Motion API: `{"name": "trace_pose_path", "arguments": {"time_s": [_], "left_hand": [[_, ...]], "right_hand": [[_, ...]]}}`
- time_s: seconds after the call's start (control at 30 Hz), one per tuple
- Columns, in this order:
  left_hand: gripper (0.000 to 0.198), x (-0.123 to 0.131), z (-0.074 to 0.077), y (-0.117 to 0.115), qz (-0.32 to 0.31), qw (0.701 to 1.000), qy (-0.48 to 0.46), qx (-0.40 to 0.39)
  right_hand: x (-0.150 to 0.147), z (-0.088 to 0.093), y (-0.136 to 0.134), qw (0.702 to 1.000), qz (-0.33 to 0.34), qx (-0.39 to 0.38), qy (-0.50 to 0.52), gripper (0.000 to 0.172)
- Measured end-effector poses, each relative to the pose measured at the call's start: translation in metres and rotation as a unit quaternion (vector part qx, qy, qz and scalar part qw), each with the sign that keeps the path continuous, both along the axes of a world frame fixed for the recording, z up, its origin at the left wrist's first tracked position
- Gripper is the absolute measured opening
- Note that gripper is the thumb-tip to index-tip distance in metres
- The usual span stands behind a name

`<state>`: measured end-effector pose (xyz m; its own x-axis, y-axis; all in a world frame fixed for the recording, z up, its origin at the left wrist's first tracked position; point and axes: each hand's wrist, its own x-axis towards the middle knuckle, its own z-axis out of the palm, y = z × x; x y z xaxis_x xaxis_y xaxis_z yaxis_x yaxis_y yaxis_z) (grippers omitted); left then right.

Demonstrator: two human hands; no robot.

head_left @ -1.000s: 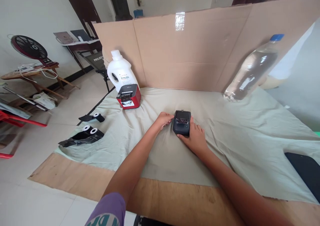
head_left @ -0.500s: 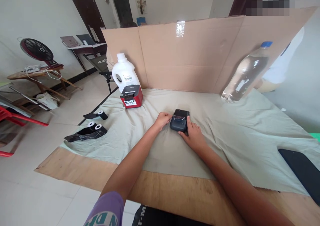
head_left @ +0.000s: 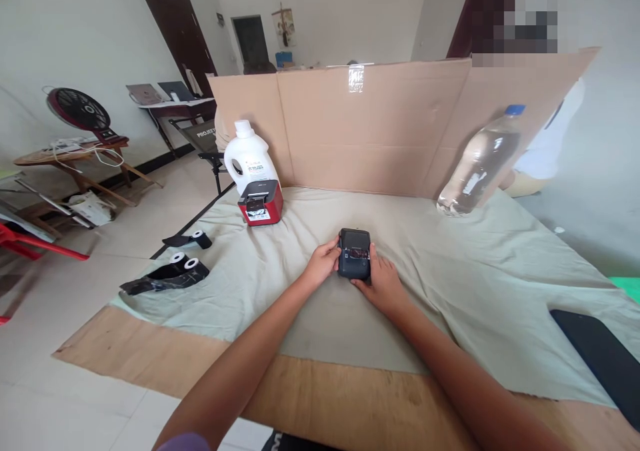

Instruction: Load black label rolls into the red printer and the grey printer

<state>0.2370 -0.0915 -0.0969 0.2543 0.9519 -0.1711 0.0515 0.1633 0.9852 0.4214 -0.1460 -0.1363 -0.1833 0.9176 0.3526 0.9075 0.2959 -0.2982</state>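
A small black portable printer (head_left: 355, 268) lies on the pale green cloth (head_left: 320, 318) in front of me, a shiny dark strip across its top. My left hand (head_left: 323, 263) is at its left side, with fingers closed together against the edge. From the right, my right hand (head_left: 384, 279) grips the printer, its thumb at the near edge and its fingers along the right side. The undersides of the fingers are hidden. Toward the back left stands a red and black printer (head_left: 261, 203), before a white jug (head_left: 251, 154).
Several black rolls (head_left: 197, 269) with white cores lie at the left, beside crumpled black film. A cardboard panel (head_left: 320, 131) stands along the back. A clear bottle (head_left: 480, 164) leans against it at right. A black phone-like slab (head_left: 597, 351) lies at the near right.
My left fingers have come in closer along the printer's left side. The printer now sits straighter in view, its top looking flatter. The whole view has shifted slightly.
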Motion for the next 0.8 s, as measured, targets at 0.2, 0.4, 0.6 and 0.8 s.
{"name": "trace_pose_path", "arguments": {"time_s": [0.2,0.4,0.6,0.8], "left_hand": [[0.057,-0.002,-0.003,-0.002,0.02,0.998,-0.025,-0.047],[0.055,-0.007,-0.01,0.002,0.007,0.998,-0.034,-0.056],[0.046,-0.028,-0.019,0.01,-0.048,0.983,0.138,0.113],[0.049,-0.033,-0.006,0.001,-0.1,0.886,0.376,0.254]], "right_hand": [[0.001,0.001,-0.003,1.0,0.01,0.011,-0.007,0.096],[0.0,0.004,-0.005,1.0,0.009,0.0,0.011,0.1],[-0.002,0.005,-0.004,0.999,-0.021,-0.019,0.037,0.099],[-0.003,0.005,-0.004,0.998,-0.03,-0.022,0.047,0.097]]}}
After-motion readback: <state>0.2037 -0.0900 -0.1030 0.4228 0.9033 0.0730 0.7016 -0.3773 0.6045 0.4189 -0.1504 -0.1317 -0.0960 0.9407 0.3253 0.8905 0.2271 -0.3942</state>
